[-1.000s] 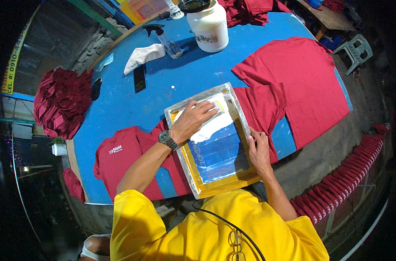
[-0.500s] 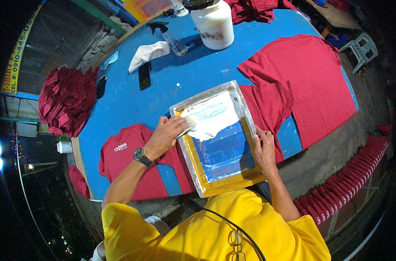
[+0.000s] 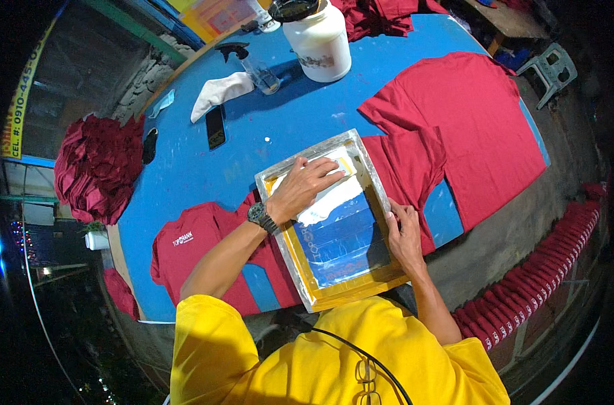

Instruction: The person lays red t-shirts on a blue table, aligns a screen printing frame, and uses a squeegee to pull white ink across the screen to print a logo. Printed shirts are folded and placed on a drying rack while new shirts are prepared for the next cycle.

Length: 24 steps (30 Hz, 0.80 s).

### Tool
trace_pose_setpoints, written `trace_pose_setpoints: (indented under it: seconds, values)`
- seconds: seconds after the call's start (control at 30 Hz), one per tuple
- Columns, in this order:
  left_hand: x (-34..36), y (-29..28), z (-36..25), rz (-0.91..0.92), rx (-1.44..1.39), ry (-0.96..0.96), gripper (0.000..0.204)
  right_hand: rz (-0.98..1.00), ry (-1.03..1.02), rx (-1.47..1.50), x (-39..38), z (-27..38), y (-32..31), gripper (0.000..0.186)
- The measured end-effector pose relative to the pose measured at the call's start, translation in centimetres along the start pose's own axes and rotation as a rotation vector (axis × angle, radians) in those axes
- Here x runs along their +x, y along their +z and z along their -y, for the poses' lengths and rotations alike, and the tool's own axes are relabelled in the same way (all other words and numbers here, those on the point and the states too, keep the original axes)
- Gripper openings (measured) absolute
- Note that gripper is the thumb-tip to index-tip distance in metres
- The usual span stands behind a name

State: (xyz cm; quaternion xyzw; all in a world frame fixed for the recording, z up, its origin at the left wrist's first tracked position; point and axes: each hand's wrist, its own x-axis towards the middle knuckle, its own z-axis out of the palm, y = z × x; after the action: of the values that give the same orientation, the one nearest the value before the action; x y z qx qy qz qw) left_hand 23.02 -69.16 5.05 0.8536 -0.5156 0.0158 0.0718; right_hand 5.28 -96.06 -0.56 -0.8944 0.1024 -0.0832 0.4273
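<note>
A screen-printing frame (image 3: 380,259) with yellow tape, blue mesh and white ink (image 3: 324,206) lies over a red shirt on the blue table. My left hand (image 3: 300,185), with a watch on the wrist, is closed on a small pale squeegee with a yellow strip (image 3: 340,166), pressed into the ink near the far end. My right hand (image 3: 405,236) grips the frame's right side. Red shirts lie on both sides, one with a white print (image 3: 185,256), another plain and larger (image 3: 479,142).
A white tub (image 3: 320,50), spray bottle (image 3: 265,79), white cloth (image 3: 219,94), black phone (image 3: 215,135) and face mask (image 3: 162,102) sit beyond the frame. Red garments are heaped at left (image 3: 94,165) and hung in a row at lower right (image 3: 536,270). A plastic stool (image 3: 546,74) stands at right.
Half a second ago my left hand was at the frame's left edge; now it has moved rightward and away from me across the ink with the squeegee. My right hand stays on the frame.
</note>
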Motion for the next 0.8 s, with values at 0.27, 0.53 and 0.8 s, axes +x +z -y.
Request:
trace_pose_setpoints:
  seconds: [0.27, 0.53, 0.8]
  values:
    - [-9.1, -1.3, 1.1, 0.077, -0.081, -0.145, 0.085, 0.017, 0.033, 0.026, -0.1, 0.7, -0.2, 0.038]
    - [-13.8, -2.8, 1.2, 0.110, -0.101, -0.247, 0.083, 0.018, 0.032, 0.027, 0.0, 0.9, 0.0, 0.038]
    - [-13.5, -4.3, -0.2, 0.007, -0.190, -0.329, 0.077, 0.031, 0.049, 0.035, -0.1, 0.9, 0.0, 0.039]
